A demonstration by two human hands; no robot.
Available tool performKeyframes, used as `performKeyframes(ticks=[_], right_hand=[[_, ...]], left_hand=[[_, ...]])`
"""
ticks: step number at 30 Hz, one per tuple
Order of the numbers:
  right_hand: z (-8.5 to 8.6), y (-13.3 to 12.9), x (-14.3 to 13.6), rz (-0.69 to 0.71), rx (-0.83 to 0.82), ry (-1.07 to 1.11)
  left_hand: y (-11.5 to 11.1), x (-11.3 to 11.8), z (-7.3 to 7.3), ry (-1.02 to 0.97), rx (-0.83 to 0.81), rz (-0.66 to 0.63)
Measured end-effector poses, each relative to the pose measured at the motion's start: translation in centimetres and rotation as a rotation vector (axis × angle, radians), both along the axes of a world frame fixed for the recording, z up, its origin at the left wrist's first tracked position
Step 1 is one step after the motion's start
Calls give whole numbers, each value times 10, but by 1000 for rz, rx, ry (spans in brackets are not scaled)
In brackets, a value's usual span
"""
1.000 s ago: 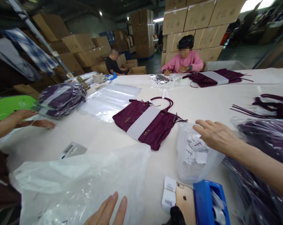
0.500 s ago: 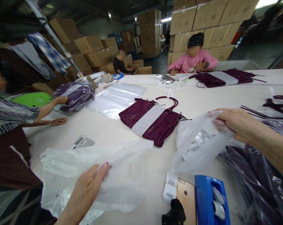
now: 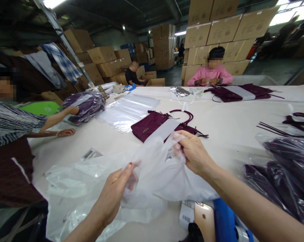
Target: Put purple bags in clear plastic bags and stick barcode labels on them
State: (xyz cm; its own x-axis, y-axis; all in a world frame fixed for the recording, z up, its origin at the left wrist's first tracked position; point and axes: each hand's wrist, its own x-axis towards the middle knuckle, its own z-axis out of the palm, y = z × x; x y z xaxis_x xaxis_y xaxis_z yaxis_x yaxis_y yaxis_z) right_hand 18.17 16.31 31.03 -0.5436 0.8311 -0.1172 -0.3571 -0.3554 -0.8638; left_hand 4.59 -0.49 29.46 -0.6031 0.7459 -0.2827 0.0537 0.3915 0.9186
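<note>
Your right hand (image 3: 191, 148) is clamped on a white bag (image 3: 178, 183) before the handbag (image 3: 147, 127); your left hand (image 3: 116, 186) pinches film (image 3: 145, 178), perhaps the same bag's. The bag looks light, limp, slippery, easily torn: hold its gathered edge.

Overhead: dk. ceiling (image 3: 152, 13), 12 o'c.
Light: white fluor. tube (image 3: 53, 2), 10–11 o'c.
Panes: bright white window-like panels (image 3: 293, 14), 2 o'c.
Upright: slanted grey metal pole (image 3: 60, 32), 10 o'c.
Stacks: brown cardboard cartons (image 3: 225, 32), 1–2 & 10–11 o'c.
Ground: dk. grey floor (image 3: 264, 69), 2 o'c.
Furn.: wide white table (image 3: 230, 127), ctr.
</note>
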Motion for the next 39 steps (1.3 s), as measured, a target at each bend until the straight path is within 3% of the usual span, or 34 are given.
performKeyframes(ticks=[3, 7, 11, 14, 17, 20, 22, 23, 25, 28, 31, 34, 39], right_hand=[[-2, -14, -30, 21, -33, 88], [-8, -37, -60, 126, 13, 283], [-48, -63, -90, 283, 153, 181], [-81, -78, -99, 370, 290, -63], [-103, -86, -79, 372, 510, -228], [-133, -81, -31, 11, 575, -458], [-164, -72, 7, -246, 497, -742], [-181, -66, 25, -301, 445, -923], [-214, -55, 53, -272, 312, -1152], [-246, -43, 68, -215, 215, -1227], [-258, -38, 61, -205, 151, -1219], [-257, -38, 53, -252, 131, -1151], [-230, -42, 37, -298, 178, -923]], left_hand=[[1, 2, -4, -6, 27, -37], [8, 3, -7, -105, 185, 139], [8, -11, -18, -182, 216, 308], [-2, -30, -34, 60, 110, 294], [-12, -41, -43, 267, 22, 251], [-15, -35, -40, 342, -39, 248], [-13, -25, -35, 386, -62, 264], [-11, -21, -33, 398, -63, 268], [-8, -14, -32, 397, -50, 273], [-5, -12, -34, 381, -42, 264], [-3, -14, -38, 349, -70, 208], [-1, -11, -37, 325, -57, 201], [3, -8, -33, 366, -3, 181]])
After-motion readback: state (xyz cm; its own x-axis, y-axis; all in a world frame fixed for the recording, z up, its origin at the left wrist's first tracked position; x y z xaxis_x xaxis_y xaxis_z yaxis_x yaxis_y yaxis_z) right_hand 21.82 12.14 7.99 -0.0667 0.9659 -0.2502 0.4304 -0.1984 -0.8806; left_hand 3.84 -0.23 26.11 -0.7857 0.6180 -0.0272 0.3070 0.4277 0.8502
